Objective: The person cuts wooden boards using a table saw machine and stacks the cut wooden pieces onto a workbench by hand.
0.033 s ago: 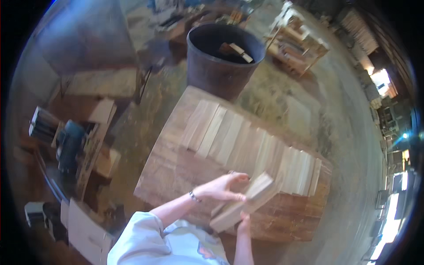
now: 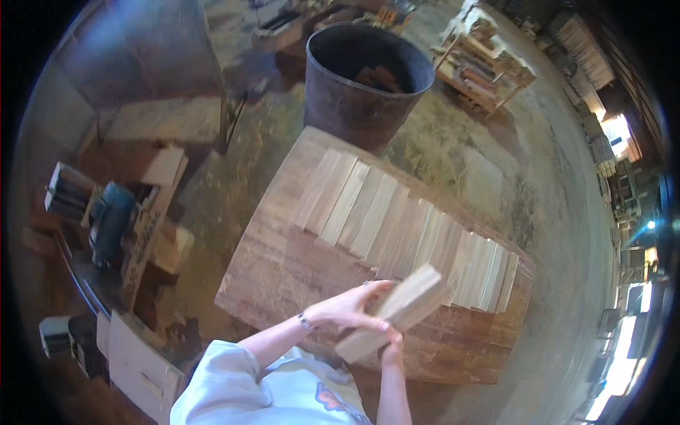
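A pale wooden block point(image 2: 414, 297) is held at a slant above the near part of the wooden tabletop point(image 2: 265, 283). My left hand point(image 2: 354, 306) is closed around its left side, thumb laid across the top and fingers behind. Near the lower end, my right hand point(image 2: 392, 347) grips the block from the right; part of its fingers is hidden beneath. Whether the block is one piece or a few stacked together, I cannot tell. Beyond my hands lies a slanting row of wooden strips point(image 2: 375, 212), set side by side on the tabletop.
A tall dark bin point(image 2: 347, 110) with wood scraps point(image 2: 379, 78) inside stands against the table's far edge. On the left are a blue-green motor point(image 2: 113, 216) and boards point(image 2: 142, 368). A rack of wood pieces point(image 2: 482, 74) stands at the far right on the concrete floor point(image 2: 460, 142).
My left hand has closed from spread fingers onto the block. A light wood strip seen at the bin's mouth earlier no longer shows there. The view has shifted slightly.
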Available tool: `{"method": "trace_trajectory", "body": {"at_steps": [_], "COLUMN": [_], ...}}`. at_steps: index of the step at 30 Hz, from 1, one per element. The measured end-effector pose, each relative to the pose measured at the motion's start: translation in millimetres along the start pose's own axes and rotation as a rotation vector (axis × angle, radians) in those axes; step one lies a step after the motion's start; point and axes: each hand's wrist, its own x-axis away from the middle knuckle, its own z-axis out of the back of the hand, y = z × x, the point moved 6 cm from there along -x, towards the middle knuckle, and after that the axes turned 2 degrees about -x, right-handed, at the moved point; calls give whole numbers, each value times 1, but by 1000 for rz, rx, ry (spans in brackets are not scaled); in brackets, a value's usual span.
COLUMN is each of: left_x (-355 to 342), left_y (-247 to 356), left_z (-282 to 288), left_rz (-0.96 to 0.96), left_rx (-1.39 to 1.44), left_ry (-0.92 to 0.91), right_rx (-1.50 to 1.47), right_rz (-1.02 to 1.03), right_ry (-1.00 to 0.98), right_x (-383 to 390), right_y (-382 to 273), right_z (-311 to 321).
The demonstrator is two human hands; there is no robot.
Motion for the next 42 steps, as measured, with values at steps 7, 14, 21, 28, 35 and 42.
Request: {"method": "trace_trajectory", "body": {"at_steps": [7, 14, 21, 28, 35, 42], "left_x": [92, 67, 13, -5, 61, 248], "left_y": [-14, -116, -166, -175, -136, -134], "left_z": [150, 302, 327, 304, 248, 19], "left_rz": [114, 389, 600, 428, 416, 348], "left_rx": [-67, -301, -357, -312, -519, -478], "left_ry": [622, 880, 741, 699, 1033, 1423], "right_rx": [878, 1407, 1421, 1458, 1439, 1547], "right_rz": [414, 1038, 1055, 1127, 1084, 1209], "right_ry": [-371, 43, 30, 23, 28, 26], "right_x": [-102, -185, -196, -194, -205, -243], "right_y": [-94, -107, -106, -104, -99, -100], "right_z": [-202, -190, -184, -191, -177, -185]}}
